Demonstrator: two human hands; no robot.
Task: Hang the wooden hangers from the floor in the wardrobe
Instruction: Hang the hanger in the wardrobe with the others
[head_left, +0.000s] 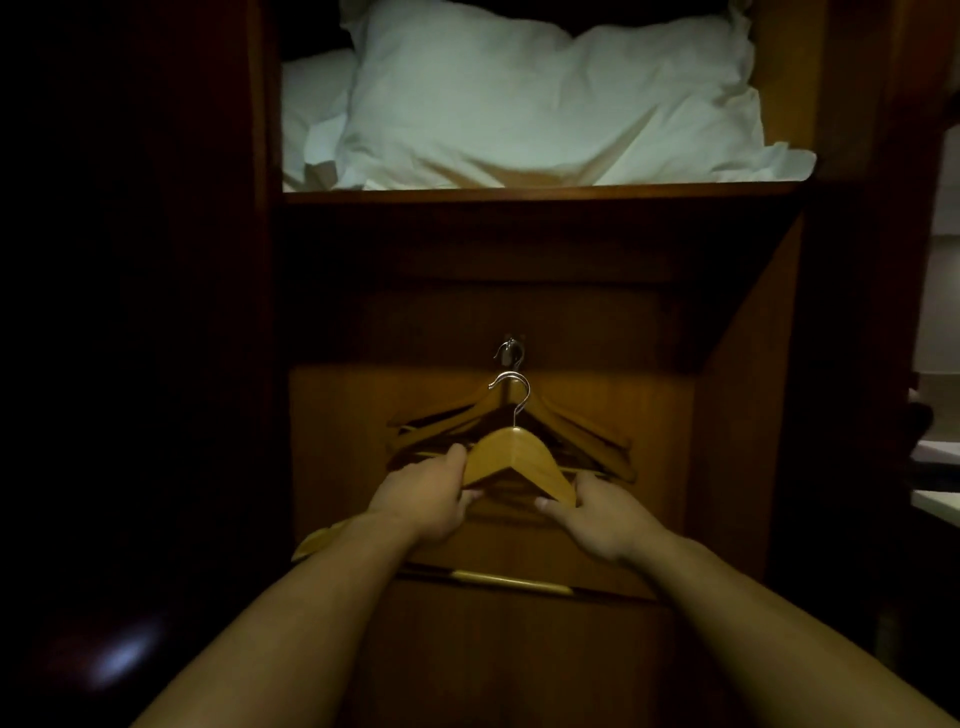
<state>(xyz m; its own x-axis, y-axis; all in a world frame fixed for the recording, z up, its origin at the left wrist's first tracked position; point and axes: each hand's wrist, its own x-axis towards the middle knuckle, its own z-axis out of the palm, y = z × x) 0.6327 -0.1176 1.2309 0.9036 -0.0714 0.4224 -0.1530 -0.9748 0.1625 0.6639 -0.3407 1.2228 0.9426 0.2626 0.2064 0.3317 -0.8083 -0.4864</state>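
Two bare forearms reach forward from the bottom of the view into the open wardrobe (748, 338). Just under and behind the left forearm lies a second hanger (509, 581). Its pale wooden end pokes out left of the wrist and its straight bar runs across between the two arms. What it rests on cannot be told in the dim light.

Further in, both hands are clamped on one wooden hanger (514, 457), well apart from each other. The left hand (426, 501) pinches the left end, thumb on top and fingers curled beneath. The right hand (597, 514) grips the lower right end, with the thumb tip showing under the wood. The hanger is held upright and level, peak upward, and its metal hook (511, 389) rises from the middle.

Right behind it, several dark wooden hangers (582, 426) hang bunched together, their arms fanning out to both sides. Their hooks gather on a small metal fitting (509, 351) on the back panel. The held hanger's hook sits just below that fitting; whether it touches it cannot be told.

Above, a wooden shelf (519, 193) spans the wardrobe. A large white pillow (545, 98) lies on it, with another white pillow (311, 114) beside it at the left.
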